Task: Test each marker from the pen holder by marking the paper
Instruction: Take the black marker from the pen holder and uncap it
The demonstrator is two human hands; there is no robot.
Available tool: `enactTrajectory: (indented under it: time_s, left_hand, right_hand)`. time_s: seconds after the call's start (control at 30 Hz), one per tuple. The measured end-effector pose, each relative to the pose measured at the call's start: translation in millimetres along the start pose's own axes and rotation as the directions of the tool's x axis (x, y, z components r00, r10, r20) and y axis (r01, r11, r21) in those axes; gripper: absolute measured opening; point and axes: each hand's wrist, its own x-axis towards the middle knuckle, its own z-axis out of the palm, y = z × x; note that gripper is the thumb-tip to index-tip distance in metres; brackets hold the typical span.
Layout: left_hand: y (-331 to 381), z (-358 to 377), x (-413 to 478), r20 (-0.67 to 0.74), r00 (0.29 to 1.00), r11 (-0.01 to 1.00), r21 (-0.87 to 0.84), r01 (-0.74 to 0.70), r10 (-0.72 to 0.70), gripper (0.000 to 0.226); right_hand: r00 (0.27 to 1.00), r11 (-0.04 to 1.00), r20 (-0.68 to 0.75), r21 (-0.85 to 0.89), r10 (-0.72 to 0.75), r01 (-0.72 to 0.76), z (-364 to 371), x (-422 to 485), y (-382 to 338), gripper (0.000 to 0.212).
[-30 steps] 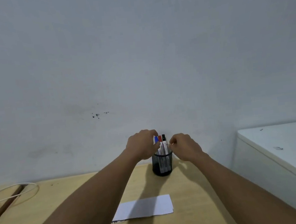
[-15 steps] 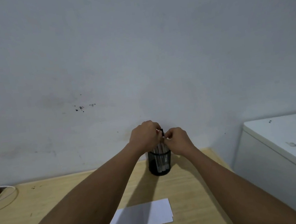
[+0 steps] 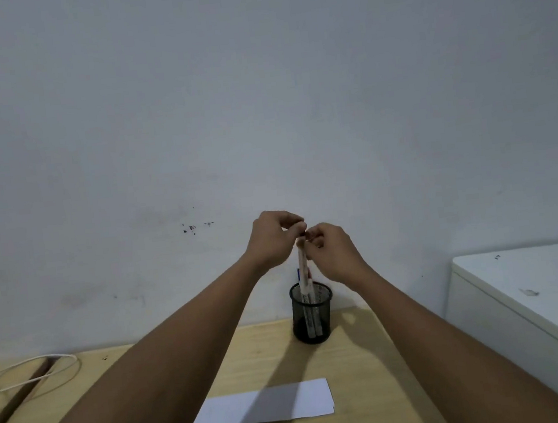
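Step in hand: While the marker [image 3: 302, 266] is rising out of the pen holder [image 3: 312, 313], we are judging this to be the withdrawal step; its lower end is at the rim, not yet clear.
Left hand [image 3: 274, 241] grip: we are seeing the fingers pinching the marker's top end.
Right hand [image 3: 333, 252] grip: curled and touching the same top end; we cannot tell whether it is clamping the marker.
Next move: we are expecting to lift clear, uncap, and carry the tip down to the paper [image 3: 267, 406].
Marker appearance: a slim pale barrel, upright; cap colour hidden.
Location: the holder is standing on the counter [image 3: 362, 357] near the wall; the paper is lying nearer us, with faint ink at its near edge.
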Motion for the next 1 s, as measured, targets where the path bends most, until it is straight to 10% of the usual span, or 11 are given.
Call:
enactTrajectory:
  time_s: [0.63, 1.0]
  left_hand:
    - [-57, -115, -102, -0.349, 0.899, 0.946, -0.273, 0.173, -0.266, 0.010]
    - [-184, -98, -187, -0.170, 0.917, 0.839, 0.369, 0.399, -0.361, 0.008]
  right_hand:
    - [0.991, 1.000, 0.133, 0.000, 0.008, -0.008, 123, -73, -55, 0.028]
    - [0.974, 0.970, 0.226, 0.235, 0.008, -0.062, 139, -96, 18, 0.032]
